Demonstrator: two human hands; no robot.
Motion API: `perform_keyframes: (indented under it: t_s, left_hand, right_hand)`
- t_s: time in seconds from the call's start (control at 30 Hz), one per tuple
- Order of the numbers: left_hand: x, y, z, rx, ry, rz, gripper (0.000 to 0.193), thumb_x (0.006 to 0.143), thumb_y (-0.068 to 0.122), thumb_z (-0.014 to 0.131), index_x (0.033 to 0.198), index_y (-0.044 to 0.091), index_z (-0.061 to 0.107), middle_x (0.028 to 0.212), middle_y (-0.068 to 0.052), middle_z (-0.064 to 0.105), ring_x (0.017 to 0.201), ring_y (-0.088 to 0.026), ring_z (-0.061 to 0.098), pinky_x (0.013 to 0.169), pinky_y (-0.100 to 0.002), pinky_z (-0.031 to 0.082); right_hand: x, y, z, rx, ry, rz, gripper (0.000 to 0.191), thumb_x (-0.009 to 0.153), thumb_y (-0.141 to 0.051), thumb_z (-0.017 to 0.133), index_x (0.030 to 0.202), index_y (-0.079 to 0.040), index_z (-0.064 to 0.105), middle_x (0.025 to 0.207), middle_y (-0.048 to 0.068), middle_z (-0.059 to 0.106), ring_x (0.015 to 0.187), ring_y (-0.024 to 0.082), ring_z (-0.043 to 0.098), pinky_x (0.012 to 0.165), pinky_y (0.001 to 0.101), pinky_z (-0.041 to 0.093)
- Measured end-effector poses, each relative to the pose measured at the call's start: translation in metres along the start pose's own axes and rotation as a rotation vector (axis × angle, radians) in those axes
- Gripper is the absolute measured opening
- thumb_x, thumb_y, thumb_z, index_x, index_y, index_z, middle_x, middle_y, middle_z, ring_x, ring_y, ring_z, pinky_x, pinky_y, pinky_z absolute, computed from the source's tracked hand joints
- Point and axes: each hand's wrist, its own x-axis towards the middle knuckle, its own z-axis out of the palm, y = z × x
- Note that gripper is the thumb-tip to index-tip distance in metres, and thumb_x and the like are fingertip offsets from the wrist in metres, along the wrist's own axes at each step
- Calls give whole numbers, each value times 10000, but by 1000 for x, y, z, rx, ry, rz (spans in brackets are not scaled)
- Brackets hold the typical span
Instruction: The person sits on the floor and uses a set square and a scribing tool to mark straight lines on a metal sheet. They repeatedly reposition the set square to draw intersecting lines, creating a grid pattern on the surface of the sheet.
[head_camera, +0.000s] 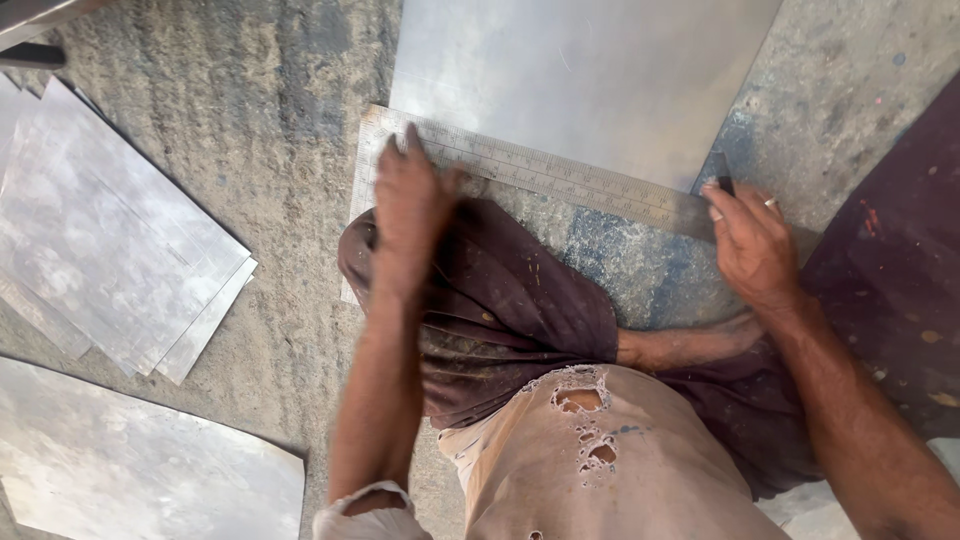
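Observation:
A large metal sheet (580, 80) lies on the concrete floor ahead of me. A steel L-shaped square ruler (560, 175) rests across its near edge. My left hand (410, 205) presses down on the ruler's left end, fingers flat. My right hand (750, 240) sits at the ruler's right end, at the sheet's corner, and pinches a small dark marking tool (724, 180) against it. A ring shows on one finger. My knee in dark cloth (500, 300) is tucked under the ruler.
A stack of cut metal sheets (110, 240) lies on the floor to the left, and another sheet (140, 470) lies at the lower left. A dark stained cloth (890, 250) covers the floor at the right. My torn tan shirt (580, 460) fills the bottom centre.

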Motion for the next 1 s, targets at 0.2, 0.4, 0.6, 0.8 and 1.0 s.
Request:
perform_keyframes:
  t_s: [0.2,0.4,0.6,0.8,1.0]
  left_hand:
    - [-20,79,39,25,-49,-136,1171,865,743,633,1535,-116,201,1563,-449,120,1466,-580,177,1148,-698,252]
    - [-28,89,45,19,31,-141,1217,825,727,688,1529,-142,210,1571,-445,94,1481,-581,120,1152,-732,208]
    - [-22,87,52,23,23,-129,1235,817,721,701,1527,-152,192,1571,-462,75,1487,-594,91,1185,-732,156]
    - [-17,85,49,26,18,-134,1224,814,691,704,1536,-138,167,1573,-453,76,1483,-597,75,1167,-738,163]
    - [-14,81,47,51,-18,-121,1191,849,707,659,1527,-149,183,1559,-472,86,1477,-612,84,1144,-755,214]
  right_hand:
    - [35,-31,-16,436,70,198,259,1125,-100,514,1310,80,538,1156,165,700,1068,253,708,909,379,589]
    - [88,-60,21,361,-30,142,190,1116,-118,582,1188,38,664,884,102,696,729,162,655,567,318,509]
    - [179,-99,94,30,-295,-167,190,1110,-100,538,1222,28,624,596,45,579,432,155,517,377,335,416]
    - [251,-151,143,-55,-287,-552,379,1017,-33,541,1395,-33,576,577,61,583,477,187,560,471,384,486]
    - [273,-163,149,-116,-483,-411,447,1023,-43,537,1470,-67,530,658,109,644,518,222,615,483,412,531]
